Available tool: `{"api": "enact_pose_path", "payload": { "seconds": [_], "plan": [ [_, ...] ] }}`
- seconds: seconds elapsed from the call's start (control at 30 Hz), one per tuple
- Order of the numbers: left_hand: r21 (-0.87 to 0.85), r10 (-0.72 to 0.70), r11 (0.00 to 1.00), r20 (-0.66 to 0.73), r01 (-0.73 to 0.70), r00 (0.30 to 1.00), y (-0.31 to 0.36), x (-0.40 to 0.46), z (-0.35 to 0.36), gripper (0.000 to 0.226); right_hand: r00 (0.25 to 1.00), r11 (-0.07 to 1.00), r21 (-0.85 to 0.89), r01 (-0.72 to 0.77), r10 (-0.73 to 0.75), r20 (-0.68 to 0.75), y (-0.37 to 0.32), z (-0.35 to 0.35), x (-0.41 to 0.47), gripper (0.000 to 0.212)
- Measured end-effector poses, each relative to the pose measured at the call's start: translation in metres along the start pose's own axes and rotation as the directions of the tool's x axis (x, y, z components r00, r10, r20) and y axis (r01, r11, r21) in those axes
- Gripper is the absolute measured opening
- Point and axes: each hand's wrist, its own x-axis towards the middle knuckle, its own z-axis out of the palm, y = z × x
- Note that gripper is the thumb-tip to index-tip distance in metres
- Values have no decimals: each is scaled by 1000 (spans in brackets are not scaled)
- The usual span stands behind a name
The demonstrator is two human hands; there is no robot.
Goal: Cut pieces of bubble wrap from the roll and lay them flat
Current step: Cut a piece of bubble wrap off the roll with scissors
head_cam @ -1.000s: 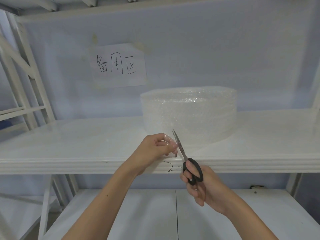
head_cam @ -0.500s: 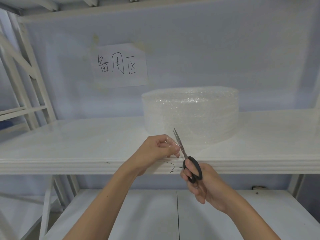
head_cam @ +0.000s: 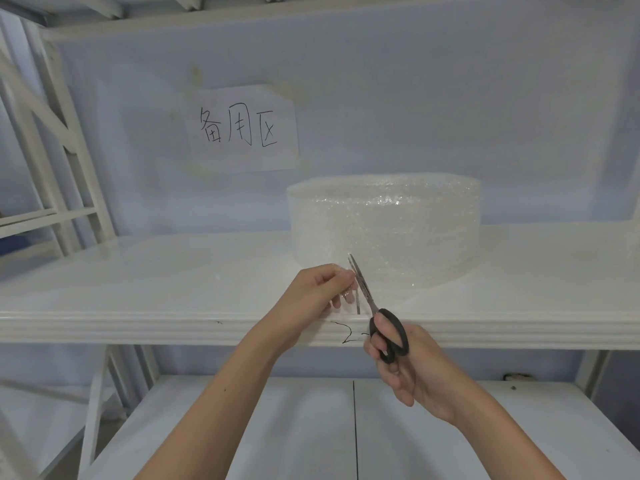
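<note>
Setting: white metal shelving (head_cam: 104, 327) against a pale blue wall, with a handwritten paper sign (head_cam: 242, 129) taped above the middle shelf.
Roll: my bubble wrap roll (head_cam: 384, 226) stands on its flat end toward the back of the shelf, right of centre; it is clear, glinting, wound in many layers.
Loose end: a free strip of bubble wrap (head_cam: 346, 296) runs from the roll toward the front edge of the shelf, nearly see-through, so its outline is hard to trace.
Left hand: my left hand (head_cam: 318, 292) pinches that strip just left of the blades, fingers curled, pulling it taut.
Right hand: my right hand (head_cam: 401, 362) grips the black handles of the scissors (head_cam: 367, 299), thumb and fingers through the loops.
Blades: almost closed, tips pointing away from me toward the roll.
Key relation: the cut line runs front to back, just right of my left fingertips.
Judgement: I seem to be partway through 1 cut; keeping tension matters, or the film may fold between the blades.
Marking: a black scribble (head_cam: 346, 332) on the shelf's front edge.
</note>
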Motion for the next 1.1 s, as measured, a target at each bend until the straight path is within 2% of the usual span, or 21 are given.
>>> {"api": "enact_pose_path", "payload": {
  "seconds": [0.5, 0.63, 0.9, 1.1],
  "plan": [
    [19, 51, 998, 41, -52, 998, -3, -1, -1, 27, 998, 998, -1, -55, 55, 26, -7, 1, 2, 50],
    [20, 59, 998, 46, -60, 997, -3, -2, -2, 28, 999, 999, -11, -35, 35, 5, -9, 3, 2, 44],
    [11, 84, 996, 54, -84, 995, -3, -3, -2, 29, 1000, 999, -53, -4, 3, -27, -10, 6, 3, 45],
    [4, 67, 998, 81, -68, 994, -2, -3, -3, 24, 1000, 1000, -13, -13, 13, 3, -12, 5, 3, 46]
  ]
}}
